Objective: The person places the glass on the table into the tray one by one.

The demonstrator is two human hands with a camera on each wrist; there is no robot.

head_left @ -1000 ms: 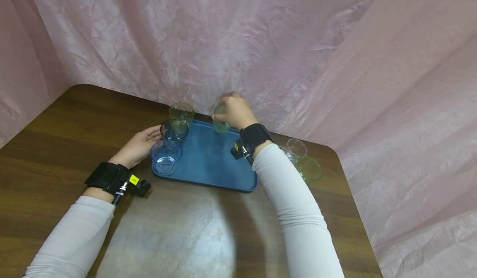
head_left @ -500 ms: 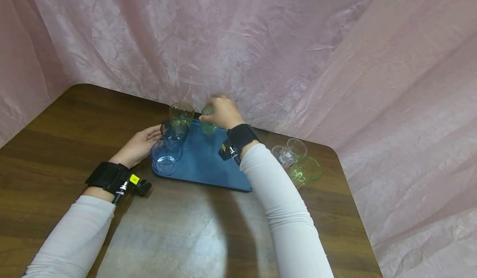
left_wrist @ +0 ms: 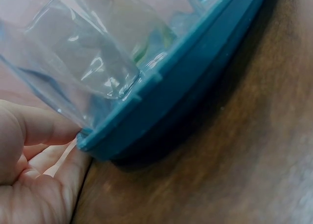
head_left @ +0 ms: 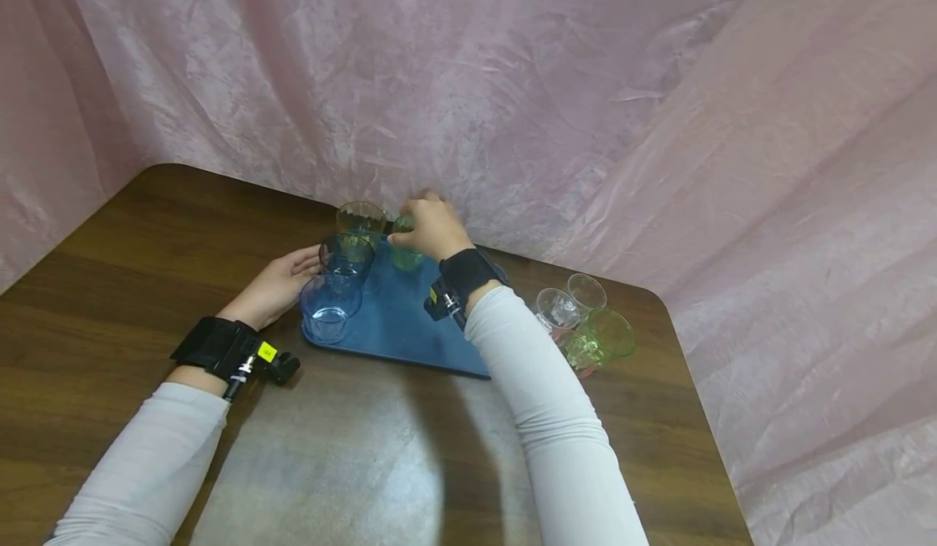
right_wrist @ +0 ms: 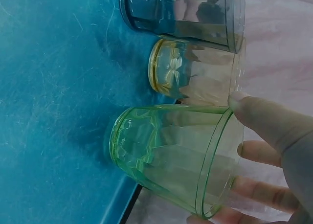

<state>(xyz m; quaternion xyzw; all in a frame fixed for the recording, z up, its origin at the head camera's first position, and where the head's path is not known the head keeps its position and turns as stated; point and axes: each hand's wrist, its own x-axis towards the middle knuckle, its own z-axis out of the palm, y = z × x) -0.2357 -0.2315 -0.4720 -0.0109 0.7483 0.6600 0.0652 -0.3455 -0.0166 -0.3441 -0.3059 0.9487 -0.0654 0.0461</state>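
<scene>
A blue tray [head_left: 439, 342] lies on the table with a blue glass [head_left: 329, 310], a smoky grey glass [head_left: 346, 257] and an amber glass [head_left: 361, 220] upright along its left end. My left hand [head_left: 274, 286] is at that end; in the left wrist view, its thumb and fingers meet at the tray rim [left_wrist: 122, 121]. With thumb and fingers on opposite sides of the rim, my right hand [head_left: 435, 229] grips a light green glass [right_wrist: 166, 155]. This glass is beside the amber one, its base close over the tray's back edge.
Right of the tray, two clear glasses [head_left: 558, 308] and another green glass [head_left: 611, 334] stand close together, with something pinkish low among them. A pink curtain [head_left: 468, 82] hangs right behind the wooden table [head_left: 198, 237].
My right hand has carried the green glass leftward along the tray's back edge to the amber glass, and slightly down. My left hand stays at the tray's left end.
</scene>
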